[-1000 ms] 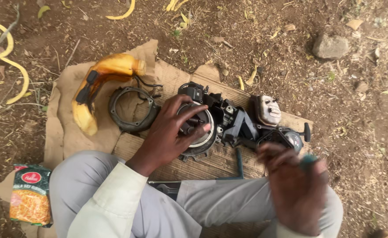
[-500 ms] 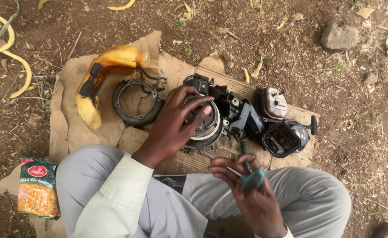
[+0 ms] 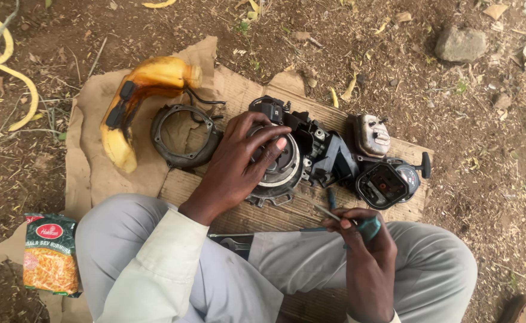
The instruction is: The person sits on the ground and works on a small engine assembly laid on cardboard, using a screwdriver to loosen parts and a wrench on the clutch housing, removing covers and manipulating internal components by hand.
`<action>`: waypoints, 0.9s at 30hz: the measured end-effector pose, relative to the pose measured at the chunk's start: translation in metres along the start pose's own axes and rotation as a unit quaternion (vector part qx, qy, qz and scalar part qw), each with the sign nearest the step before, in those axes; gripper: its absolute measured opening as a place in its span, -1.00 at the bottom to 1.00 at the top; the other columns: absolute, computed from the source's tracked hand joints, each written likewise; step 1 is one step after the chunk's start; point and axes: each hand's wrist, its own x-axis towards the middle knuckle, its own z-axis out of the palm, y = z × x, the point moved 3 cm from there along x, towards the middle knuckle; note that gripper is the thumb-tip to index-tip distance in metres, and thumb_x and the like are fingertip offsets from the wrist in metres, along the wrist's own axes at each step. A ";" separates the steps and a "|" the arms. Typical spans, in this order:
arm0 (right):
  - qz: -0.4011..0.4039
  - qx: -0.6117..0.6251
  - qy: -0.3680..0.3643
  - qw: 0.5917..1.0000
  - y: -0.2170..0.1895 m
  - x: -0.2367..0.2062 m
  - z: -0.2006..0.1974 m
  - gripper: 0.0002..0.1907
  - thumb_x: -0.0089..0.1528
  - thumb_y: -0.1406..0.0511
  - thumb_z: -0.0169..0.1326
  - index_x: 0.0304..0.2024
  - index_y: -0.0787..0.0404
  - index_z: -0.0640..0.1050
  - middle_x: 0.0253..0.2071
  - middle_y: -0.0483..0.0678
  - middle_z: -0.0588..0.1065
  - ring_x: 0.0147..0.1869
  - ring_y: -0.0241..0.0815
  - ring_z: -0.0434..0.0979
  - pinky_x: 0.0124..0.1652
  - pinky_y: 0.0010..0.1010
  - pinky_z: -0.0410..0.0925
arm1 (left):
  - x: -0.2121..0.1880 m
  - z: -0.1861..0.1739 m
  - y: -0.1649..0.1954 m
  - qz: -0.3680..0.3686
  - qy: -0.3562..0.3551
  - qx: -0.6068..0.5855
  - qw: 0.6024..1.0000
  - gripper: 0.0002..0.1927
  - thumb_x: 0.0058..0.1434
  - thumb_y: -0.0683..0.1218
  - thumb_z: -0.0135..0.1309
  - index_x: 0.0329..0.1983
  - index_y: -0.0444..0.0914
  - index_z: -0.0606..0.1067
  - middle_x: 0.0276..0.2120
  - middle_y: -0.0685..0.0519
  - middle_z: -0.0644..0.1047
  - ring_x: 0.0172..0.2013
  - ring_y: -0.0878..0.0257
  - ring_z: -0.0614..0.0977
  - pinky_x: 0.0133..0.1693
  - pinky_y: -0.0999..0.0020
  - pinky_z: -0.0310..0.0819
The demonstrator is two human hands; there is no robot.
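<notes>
head view: the left hand lies spread over the round flywheel end of a small engine, its fingers apart and draped on the metal, not closed round it. the engine rests on a wooden board laid over brown paper on the dirt, in front of the person's knees. the right hand has its fingers closed on a teal-handled screwdriver, held above the lap, just beside the board's near edge. a yellow cover and a metal ring lie to the left.
</notes>
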 end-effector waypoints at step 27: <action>-0.058 -0.107 0.098 0.988 -0.015 -0.001 0.004 -0.89 0.29 0.52 0.08 -0.16 0.28 0.46 -0.34 -0.02 0.51 -0.31 -0.26 0.46 -0.27 -0.47 0.33 | -0.001 -0.006 -0.005 -0.014 -0.035 0.039 0.999 -0.52 0.30 0.16 0.18 0.22 -0.09 0.54 0.19 -0.09 0.35 0.34 -0.05 0.30 0.29 0.01 0.25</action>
